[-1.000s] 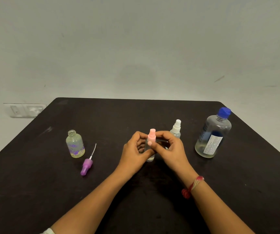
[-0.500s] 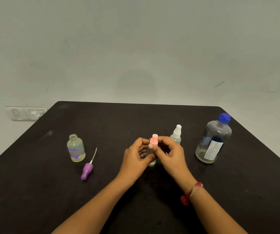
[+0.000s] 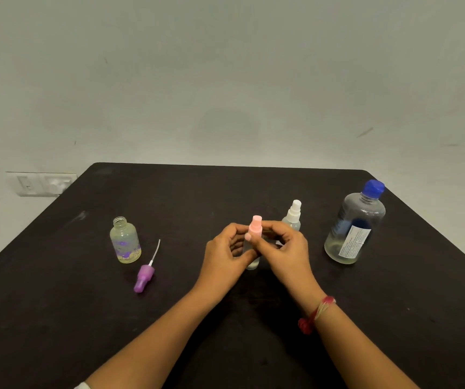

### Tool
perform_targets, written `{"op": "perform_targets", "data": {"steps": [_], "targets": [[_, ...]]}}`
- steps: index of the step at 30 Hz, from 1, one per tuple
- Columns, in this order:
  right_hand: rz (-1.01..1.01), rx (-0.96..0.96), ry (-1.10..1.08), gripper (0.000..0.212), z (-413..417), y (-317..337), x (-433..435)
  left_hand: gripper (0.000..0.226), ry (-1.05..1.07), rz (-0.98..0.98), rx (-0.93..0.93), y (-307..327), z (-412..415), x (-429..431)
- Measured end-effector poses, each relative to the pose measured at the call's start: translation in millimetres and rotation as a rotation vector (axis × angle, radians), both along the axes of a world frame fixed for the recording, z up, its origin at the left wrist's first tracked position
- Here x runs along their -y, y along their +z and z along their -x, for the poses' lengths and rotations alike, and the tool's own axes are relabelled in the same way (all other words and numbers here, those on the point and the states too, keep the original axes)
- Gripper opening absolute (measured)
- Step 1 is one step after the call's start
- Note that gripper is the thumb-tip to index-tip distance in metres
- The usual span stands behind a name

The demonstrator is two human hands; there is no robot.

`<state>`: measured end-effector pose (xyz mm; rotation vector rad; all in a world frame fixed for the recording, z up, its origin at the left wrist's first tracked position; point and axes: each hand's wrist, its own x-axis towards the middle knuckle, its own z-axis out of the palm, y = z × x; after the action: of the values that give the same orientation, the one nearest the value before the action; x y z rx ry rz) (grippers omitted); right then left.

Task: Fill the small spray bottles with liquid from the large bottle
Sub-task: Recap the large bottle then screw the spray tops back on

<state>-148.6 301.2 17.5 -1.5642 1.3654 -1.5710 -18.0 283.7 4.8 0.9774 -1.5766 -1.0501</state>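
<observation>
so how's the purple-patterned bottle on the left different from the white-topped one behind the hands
The purple-patterned bottle has an open neck, its purple sprayer lying beside it; the white-topped bottle has its sprayer fitted. The first stands in plain view, the second is partly hidden behind the right hand. Both are small, clear and upright.

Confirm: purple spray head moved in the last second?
No. The purple spray head keeps its spot beside the open bottle, just right of it and nearer the person; only the camera shifted.
</observation>
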Motion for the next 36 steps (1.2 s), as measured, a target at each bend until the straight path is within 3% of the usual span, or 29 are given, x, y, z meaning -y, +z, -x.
{"op": "perform_targets", "data": {"steps": [5, 12, 18, 23, 28, 31, 36], "targets": [[0.011, -0.022, 0.054, 0.022, 0, -1, 1, 0.031, -0.005, -0.003, 0.004, 0, -2, 3], [0.057, -0.102, -0.053, 0.016, 1, -5, 2, 0.029, -0.046, 0.044, -0.012, -1, 1, 2], [0.091, -0.183, -0.007, 0.038, 2, -6, -2, 0.038, -0.003, 0.114, 0.077, -1, 0, 1], [0.159, -0.199, -0.028, 0.046, 0, -9, -7, 0.074, 0.095, 0.31, 0.447, 3, -16, -1], [0.185, -0.299, -0.14, 0.065, 0, -15, -10, 0.058, 0.347, 0.701, 0.541, 22, -44, -23], [0.303, -0.315, -0.219, 0.051, -4, -10, -18, 0.044, 0.534, 0.779, 0.417, 27, -74, -26], [0.488, -0.466, -0.248, 0.02, -21, -12, -30, 0.036, 0.798, 0.57, 0.254, 20, -122, -13]]}}
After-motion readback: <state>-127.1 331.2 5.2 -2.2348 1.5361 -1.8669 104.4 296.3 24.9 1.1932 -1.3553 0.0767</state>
